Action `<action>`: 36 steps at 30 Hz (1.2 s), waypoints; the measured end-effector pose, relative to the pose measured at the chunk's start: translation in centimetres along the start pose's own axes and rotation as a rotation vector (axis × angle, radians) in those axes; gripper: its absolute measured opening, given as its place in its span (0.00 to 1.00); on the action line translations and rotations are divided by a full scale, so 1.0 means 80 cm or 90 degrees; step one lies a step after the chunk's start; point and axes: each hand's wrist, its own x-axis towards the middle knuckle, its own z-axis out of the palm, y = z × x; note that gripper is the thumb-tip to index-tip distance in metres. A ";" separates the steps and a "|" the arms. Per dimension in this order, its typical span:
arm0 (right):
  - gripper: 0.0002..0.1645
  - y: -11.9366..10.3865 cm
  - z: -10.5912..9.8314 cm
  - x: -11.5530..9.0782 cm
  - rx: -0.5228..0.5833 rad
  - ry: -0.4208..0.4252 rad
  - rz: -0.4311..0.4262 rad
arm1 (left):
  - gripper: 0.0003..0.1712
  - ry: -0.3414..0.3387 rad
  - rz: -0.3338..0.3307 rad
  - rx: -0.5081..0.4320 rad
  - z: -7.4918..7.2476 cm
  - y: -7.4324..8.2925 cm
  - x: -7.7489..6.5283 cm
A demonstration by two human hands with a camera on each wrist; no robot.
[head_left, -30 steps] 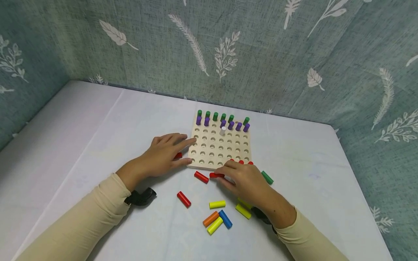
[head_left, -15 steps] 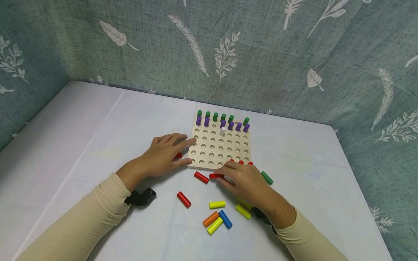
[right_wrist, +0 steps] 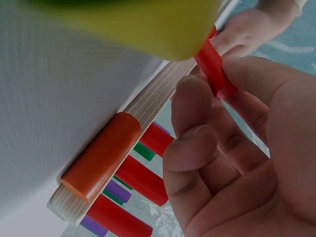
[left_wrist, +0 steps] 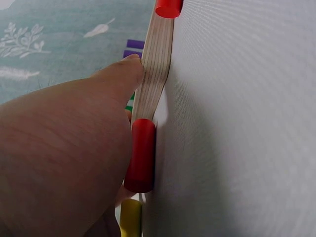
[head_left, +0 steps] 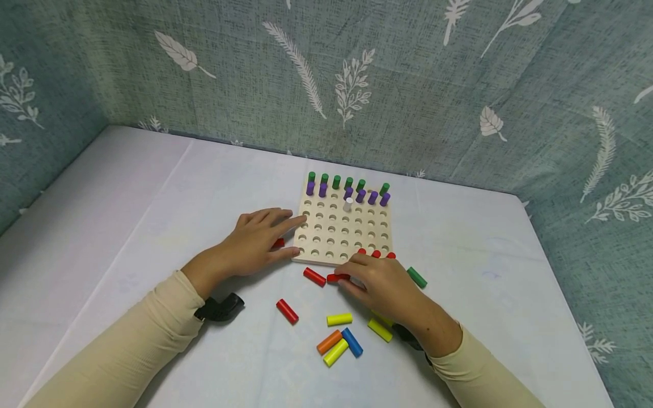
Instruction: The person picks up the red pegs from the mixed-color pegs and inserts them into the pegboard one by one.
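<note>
A square wooden pegboard [head_left: 326, 233] lies flat, with green pegs [head_left: 336, 182] and purple pegs [head_left: 360, 196] upright in its far rows. One white peg [head_left: 348, 204] stands just in front of them. My left hand [head_left: 255, 241] touches the board's left edge with spread fingers; a red peg [left_wrist: 141, 155] lies beside it, partly hidden in the head view. At the near edge, my right hand [head_left: 380, 280] pinches another red peg [right_wrist: 213, 69] between thumb and fingers, tilted sideways. Several red pegs [right_wrist: 140, 180] stand in the near row, partly behind that hand.
Loose on the white cloth [head_left: 219, 357] are two red pegs, one near the board [head_left: 314, 276], yellow pegs [head_left: 339, 319], an orange peg [head_left: 329, 342], a blue peg [head_left: 352, 343] and a green peg [head_left: 417, 277]. A leaf-patterned curtain [head_left: 408, 85] rises behind.
The free left end of the red peg in my right hand has dipped slightly towards me, and the fingers have shifted a little. My left hand and the board stay put.
</note>
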 end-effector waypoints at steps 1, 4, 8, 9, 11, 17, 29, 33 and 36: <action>0.14 0.000 0.000 0.000 -0.001 -0.001 0.001 | 0.42 -0.001 0.000 0.000 0.000 0.000 0.000; 0.14 0.000 0.000 0.000 -0.004 -0.003 0.005 | 0.42 -0.001 -0.002 0.001 0.000 0.000 0.000; 0.14 0.000 0.000 0.000 0.000 0.003 0.002 | 0.42 -0.002 -0.004 0.001 0.000 0.000 0.000; 0.14 0.001 0.000 0.000 0.001 0.005 0.000 | 0.42 -0.002 -0.005 0.001 0.000 0.000 0.000; 0.14 0.001 0.000 0.000 0.005 0.008 -0.003 | 0.42 -0.001 -0.005 0.001 0.000 0.001 0.000; 0.14 0.002 -0.001 0.000 0.021 0.005 0.000 | 0.43 0.000 -0.009 0.004 0.000 0.001 0.000; 0.12 0.005 0.002 0.004 0.015 0.036 0.006 | 0.43 -0.008 -0.015 0.005 0.001 0.000 0.001; 0.12 0.004 0.002 0.004 0.013 0.024 0.032 | 0.43 -0.007 -0.012 0.002 0.001 0.000 0.000; 0.13 0.004 0.002 0.004 0.008 0.023 0.040 | 0.43 -0.008 -0.011 -0.001 0.001 0.001 0.000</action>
